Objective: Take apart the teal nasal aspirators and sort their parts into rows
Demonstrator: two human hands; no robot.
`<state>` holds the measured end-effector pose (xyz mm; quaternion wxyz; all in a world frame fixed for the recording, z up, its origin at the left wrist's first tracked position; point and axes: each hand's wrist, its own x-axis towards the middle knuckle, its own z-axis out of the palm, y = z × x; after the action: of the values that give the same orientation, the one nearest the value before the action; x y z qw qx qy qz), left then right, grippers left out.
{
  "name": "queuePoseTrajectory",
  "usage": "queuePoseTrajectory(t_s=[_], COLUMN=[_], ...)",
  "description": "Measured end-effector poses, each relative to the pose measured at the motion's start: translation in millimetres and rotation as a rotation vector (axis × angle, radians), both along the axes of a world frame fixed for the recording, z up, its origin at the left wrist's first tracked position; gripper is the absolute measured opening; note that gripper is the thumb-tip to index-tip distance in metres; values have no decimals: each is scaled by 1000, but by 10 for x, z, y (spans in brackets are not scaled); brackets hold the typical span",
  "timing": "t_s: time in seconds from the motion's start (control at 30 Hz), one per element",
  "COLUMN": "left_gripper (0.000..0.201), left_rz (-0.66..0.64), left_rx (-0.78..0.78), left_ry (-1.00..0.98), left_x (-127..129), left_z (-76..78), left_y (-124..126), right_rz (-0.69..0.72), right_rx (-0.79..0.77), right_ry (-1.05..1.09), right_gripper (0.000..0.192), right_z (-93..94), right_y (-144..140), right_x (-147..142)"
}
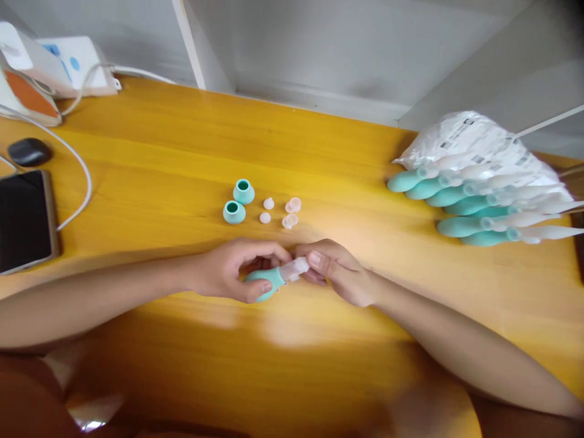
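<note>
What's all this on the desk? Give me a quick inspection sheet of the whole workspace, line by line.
Surface: yellow wooden table, glossy.
Job's things: teal bulb with clear tip, held between both hands; two teal caps, two small white pieces and two clear pieces lie behind them.
Clutter: stack of bagged teal bulbs on the right; phone, dark case, white device on the left.
Grippers: left hand grips the bulb; right hand pinches the tip.
Cables: white cable curving past the phone.
Surroundings: grey wall.

Left hand (228,271) grips teal bulb (267,281); right hand (340,272) pinches its clear tip (295,268).
</note>
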<state>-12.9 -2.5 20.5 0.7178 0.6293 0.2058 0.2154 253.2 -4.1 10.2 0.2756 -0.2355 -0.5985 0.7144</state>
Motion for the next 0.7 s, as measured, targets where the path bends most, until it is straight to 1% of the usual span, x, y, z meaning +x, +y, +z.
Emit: queuePoseTrajectory(t_s=[0.07, 0.13, 0.23, 0.33, 0.4, 0.47, 0.57, 0.63, 0.7], left_gripper=[26, 22, 23, 34, 35, 31, 21, 15, 12], left_rz=[1, 13, 67, 197, 297, 358, 401, 436, 460], left_rx=[11, 56, 234, 415, 482, 528, 588, 633, 691], left_ry=[-12, -39, -65, -27, 39, 86, 114, 124, 94], left_x=[-11, -27, -51, -55, -44, -26, -4, 1, 0], left_z=[-12, -22, -30, -26, -14, 1, 14, 14, 12], left_y=[-8, -19, -43, -83, -108, -119, -99, -69, -35], right_rz=[24, 55, 112, 111, 81, 26, -74, -112, -133], right_rx=[-104, -177, -229, -274, -249, -188, -78, -20, 10], right_ry=[56, 95, 80, 76, 74, 71, 59, 41, 31], right_gripper=[56, 54, 42, 28, 24, 21, 17, 16, 18], right_z=[21, 46, 74, 73, 58, 38, 9, -10, -27], right_y=[16, 31, 26, -2, -19, -25, -15, -6, -2], right_x=[1, 3, -4, -32, -60, -87, -113, -119, -120])
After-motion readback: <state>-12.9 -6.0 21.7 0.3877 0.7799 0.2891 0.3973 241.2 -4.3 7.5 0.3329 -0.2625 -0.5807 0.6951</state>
